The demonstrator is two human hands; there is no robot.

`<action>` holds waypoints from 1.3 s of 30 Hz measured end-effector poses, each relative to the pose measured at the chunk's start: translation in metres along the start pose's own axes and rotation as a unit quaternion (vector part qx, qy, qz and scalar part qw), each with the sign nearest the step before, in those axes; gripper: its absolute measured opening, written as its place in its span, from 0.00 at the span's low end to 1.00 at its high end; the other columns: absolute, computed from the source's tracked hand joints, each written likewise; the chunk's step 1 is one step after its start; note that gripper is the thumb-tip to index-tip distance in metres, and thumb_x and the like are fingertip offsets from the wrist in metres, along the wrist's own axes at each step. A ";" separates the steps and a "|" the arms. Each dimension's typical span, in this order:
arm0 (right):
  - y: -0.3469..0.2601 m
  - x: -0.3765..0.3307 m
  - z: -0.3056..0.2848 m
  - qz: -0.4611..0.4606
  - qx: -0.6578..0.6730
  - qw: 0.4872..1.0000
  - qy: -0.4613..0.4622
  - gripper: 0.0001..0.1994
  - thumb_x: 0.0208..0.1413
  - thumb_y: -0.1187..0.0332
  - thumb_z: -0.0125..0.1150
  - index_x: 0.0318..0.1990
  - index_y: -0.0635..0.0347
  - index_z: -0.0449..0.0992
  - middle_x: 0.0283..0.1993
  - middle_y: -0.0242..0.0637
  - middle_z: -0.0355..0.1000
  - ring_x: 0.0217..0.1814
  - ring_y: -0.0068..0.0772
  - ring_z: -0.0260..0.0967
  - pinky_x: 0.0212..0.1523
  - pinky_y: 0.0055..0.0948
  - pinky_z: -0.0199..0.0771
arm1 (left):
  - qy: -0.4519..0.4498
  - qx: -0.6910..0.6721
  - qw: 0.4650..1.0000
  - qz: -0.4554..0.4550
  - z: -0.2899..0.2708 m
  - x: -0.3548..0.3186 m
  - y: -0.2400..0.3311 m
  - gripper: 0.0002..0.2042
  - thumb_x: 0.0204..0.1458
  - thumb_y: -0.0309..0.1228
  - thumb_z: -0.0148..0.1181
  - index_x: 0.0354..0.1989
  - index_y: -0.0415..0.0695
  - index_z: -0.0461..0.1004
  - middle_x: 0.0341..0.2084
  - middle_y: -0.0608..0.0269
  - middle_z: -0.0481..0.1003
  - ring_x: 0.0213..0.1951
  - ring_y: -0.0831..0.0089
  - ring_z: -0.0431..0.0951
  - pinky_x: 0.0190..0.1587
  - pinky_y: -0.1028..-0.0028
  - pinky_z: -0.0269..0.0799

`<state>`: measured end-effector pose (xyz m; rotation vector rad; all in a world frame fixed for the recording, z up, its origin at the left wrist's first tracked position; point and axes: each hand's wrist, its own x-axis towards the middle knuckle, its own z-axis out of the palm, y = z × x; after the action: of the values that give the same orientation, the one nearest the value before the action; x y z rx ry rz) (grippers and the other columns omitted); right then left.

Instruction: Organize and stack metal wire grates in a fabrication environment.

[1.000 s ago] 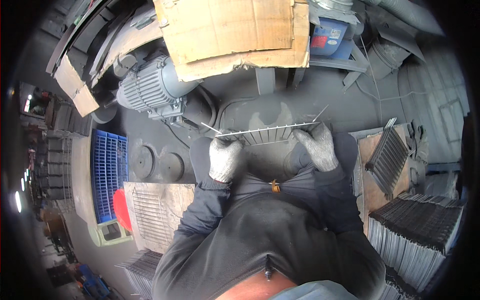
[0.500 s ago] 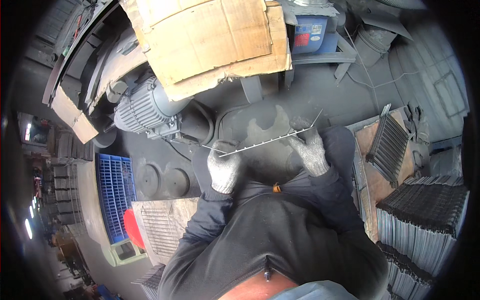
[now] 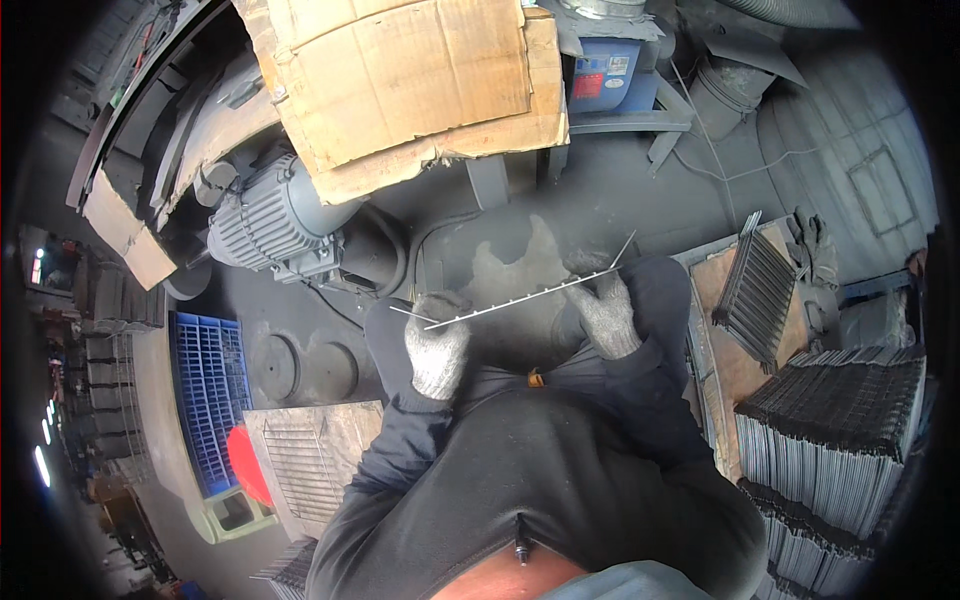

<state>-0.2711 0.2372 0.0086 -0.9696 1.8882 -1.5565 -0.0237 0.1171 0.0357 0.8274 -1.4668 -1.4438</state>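
Both my hands wear grey-white knit gloves with dark, dirty fingers. Between them, above my lap, a thin metal rack [image 3: 515, 301] is held nearly edge-on. It shows as a narrow line with small evenly spaced studs, and each end has an angled leg. My left hand [image 3: 437, 350] grips its left end, near the short leg. On the right, my right hand [image 3: 608, 315] closes on the other end, which sits higher and whose leg points up. The fingertips behind the rack are partly hidden.
Stacked dark metal racks [image 3: 825, 425] stand at right, beside a leaning bundle of racks [image 3: 757, 295] on a board. Ahead are a grey motor [image 3: 275, 220] and cardboard sheets [image 3: 410, 85]. At left are a blue plastic crate [image 3: 210, 400], a red round thing [image 3: 246, 465] and a wire rack [image 3: 297, 460].
The whole scene has shifted slightly left in view. My hands and the rack are slightly lower in view; both hands keep their grip.
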 end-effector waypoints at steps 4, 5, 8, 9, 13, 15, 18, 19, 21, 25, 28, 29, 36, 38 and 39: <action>0.001 0.000 -0.002 0.033 0.034 0.999 -0.020 0.20 0.60 0.71 0.76 0.57 0.62 0.78 0.56 0.39 0.76 0.58 0.32 0.75 0.60 0.33 0.77 | -0.009 -0.041 0.999 -0.005 -0.003 0.002 -0.001 0.07 0.53 0.17 0.67 0.38 0.40 0.77 0.39 0.59 0.80 0.41 0.71 0.79 0.46 0.73 0.74; 0.002 0.000 -0.003 0.032 0.034 0.999 -0.020 0.20 0.60 0.71 0.76 0.57 0.62 0.78 0.56 0.39 0.76 0.58 0.32 0.75 0.60 0.33 0.77 | -0.009 -0.041 0.999 -0.004 -0.003 0.002 -0.001 0.07 0.53 0.17 0.67 0.38 0.40 0.77 0.39 0.59 0.80 0.41 0.71 0.79 0.46 0.73 0.74; 0.005 0.001 -0.005 0.020 0.016 0.999 -0.026 0.19 0.59 0.70 0.76 0.55 0.62 0.79 0.53 0.38 0.77 0.56 0.31 0.76 0.57 0.33 0.77 | 0.009 -0.030 0.999 -0.028 -0.003 0.000 -0.001 0.08 0.53 0.17 0.67 0.40 0.40 0.77 0.39 0.60 0.80 0.40 0.72 0.79 0.45 0.73 0.75; 0.009 0.001 -0.003 0.026 0.032 0.999 -0.019 0.18 0.59 0.70 0.76 0.54 0.62 0.80 0.52 0.38 0.78 0.55 0.30 0.76 0.57 0.33 0.77 | 0.012 -0.035 0.999 -0.028 -0.004 -0.001 -0.004 0.09 0.53 0.16 0.67 0.41 0.40 0.77 0.39 0.61 0.80 0.40 0.72 0.79 0.44 0.74 0.75; 0.007 0.001 -0.001 0.011 0.008 1.000 0.010 0.15 0.58 0.71 0.75 0.51 0.63 0.81 0.49 0.37 0.80 0.51 0.30 0.78 0.55 0.33 0.77 | 0.017 -0.010 0.999 -0.027 -0.008 -0.002 -0.011 0.10 0.54 0.16 0.67 0.43 0.39 0.77 0.38 0.63 0.80 0.40 0.72 0.79 0.44 0.74 0.75; 0.000 -0.002 -0.001 0.027 0.056 0.998 0.017 0.14 0.58 0.72 0.74 0.51 0.64 0.81 0.47 0.38 0.81 0.50 0.30 0.78 0.55 0.33 0.77 | 0.013 -0.029 0.999 -0.036 -0.008 -0.002 -0.009 0.11 0.54 0.17 0.67 0.44 0.39 0.77 0.38 0.63 0.80 0.40 0.72 0.80 0.44 0.74 0.76; 0.000 0.001 -0.005 0.038 0.109 0.993 0.022 0.13 0.59 0.73 0.72 0.50 0.66 0.81 0.44 0.39 0.82 0.48 0.32 0.79 0.54 0.33 0.78 | 0.015 -0.024 0.998 -0.064 0.006 -0.001 0.022 0.13 0.53 0.17 0.70 0.45 0.39 0.76 0.39 0.63 0.79 0.40 0.74 0.79 0.46 0.74 0.76; -0.001 0.002 -0.009 0.032 0.114 0.993 0.020 0.13 0.61 0.73 0.70 0.51 0.67 0.81 0.43 0.40 0.82 0.47 0.32 0.80 0.53 0.33 0.78 | 0.021 0.000 0.996 -0.083 0.011 -0.001 0.032 0.15 0.53 0.16 0.71 0.47 0.40 0.76 0.40 0.64 0.77 0.40 0.76 0.77 0.49 0.74 0.75; 0.010 0.003 -0.010 0.041 0.188 0.981 0.039 0.12 0.62 0.73 0.69 0.50 0.68 0.81 0.44 0.40 0.82 0.47 0.33 0.80 0.52 0.34 0.79 | 0.013 0.057 0.998 -0.038 0.009 0.000 0.030 0.18 0.52 0.17 0.72 0.51 0.39 0.76 0.42 0.63 0.78 0.42 0.76 0.78 0.50 0.74 0.76; 0.027 0.004 -0.009 0.048 0.277 0.955 0.091 0.09 0.65 0.72 0.66 0.48 0.68 0.81 0.45 0.41 0.82 0.47 0.35 0.80 0.52 0.35 0.79 | 0.017 0.208 0.976 0.069 0.013 -0.003 0.018 0.25 0.50 0.21 0.76 0.58 0.37 0.76 0.51 0.54 0.79 0.51 0.67 0.80 0.57 0.69 0.76; 0.030 0.003 -0.009 0.061 0.303 0.947 0.087 0.08 0.66 0.72 0.63 0.46 0.68 0.81 0.45 0.39 0.82 0.49 0.34 0.80 0.53 0.34 0.78 | 0.019 0.223 0.972 0.065 0.011 -0.006 0.009 0.25 0.49 0.24 0.77 0.57 0.37 0.78 0.53 0.49 0.80 0.57 0.58 0.80 0.61 0.63 0.75; 0.029 0.002 -0.010 0.061 0.302 0.947 0.087 0.08 0.66 0.72 0.63 0.46 0.68 0.81 0.45 0.39 0.82 0.49 0.34 0.80 0.53 0.34 0.78 | 0.008 0.220 0.974 0.062 0.011 -0.006 0.009 0.23 0.51 0.24 0.75 0.57 0.37 0.79 0.50 0.50 0.81 0.55 0.59 0.81 0.59 0.64 0.77; -0.057 -0.008 -0.011 0.049 0.184 0.977 0.093 0.06 0.64 0.70 0.62 0.42 0.64 0.80 0.39 0.32 0.78 0.41 0.26 0.72 0.46 0.29 0.72 | -0.086 0.102 0.991 -0.014 0.009 -0.014 0.013 0.14 0.61 0.21 0.66 0.54 0.35 0.79 0.41 0.53 0.85 0.40 0.67 0.85 0.46 0.69 0.80; -0.043 -0.007 -0.010 0.057 0.174 0.978 0.096 0.06 0.64 0.70 0.62 0.41 0.63 0.80 0.38 0.32 0.77 0.39 0.25 0.70 0.45 0.29 0.70 | -0.094 0.095 0.991 -0.024 0.010 -0.015 0.012 0.13 0.62 0.22 0.65 0.55 0.34 0.79 0.42 0.54 0.85 0.42 0.69 0.85 0.47 0.70 0.79; -0.016 -0.004 -0.009 0.061 0.190 0.976 0.091 0.05 0.65 0.70 0.62 0.40 0.62 0.80 0.37 0.31 0.76 0.38 0.24 0.69 0.45 0.29 0.70 | -0.083 0.070 0.993 -0.055 0.014 -0.015 0.016 0.12 0.63 0.22 0.65 0.54 0.35 0.79 0.41 0.59 0.83 0.42 0.73 0.82 0.48 0.72 0.77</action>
<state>-0.2721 0.2447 0.0254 -0.5500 1.6388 -1.8920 -0.0288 0.1377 0.0510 0.9043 -1.6862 -1.5334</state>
